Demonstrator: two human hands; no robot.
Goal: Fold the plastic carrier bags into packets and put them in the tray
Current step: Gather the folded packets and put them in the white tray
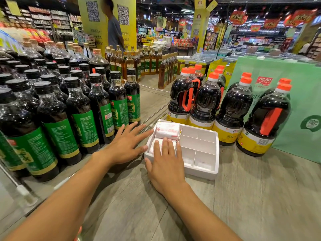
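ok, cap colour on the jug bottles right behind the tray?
Orange caps on a white collar; head view shows them best, behind the white tray.

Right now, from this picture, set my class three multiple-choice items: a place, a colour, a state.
1. Where is the far packet? A on the counter; B in the far-left compartment of the tray; C on a bottle.
2. Caps of the bottles behind the tray? A orange; B blue; C white.
3. The right hand? A grips a bottle; B lies flat on the near packet; C is raised clear.
1B: it sits inside the corner walls. 2A: every cap there is orange. 3B: straight fingers rest on it.
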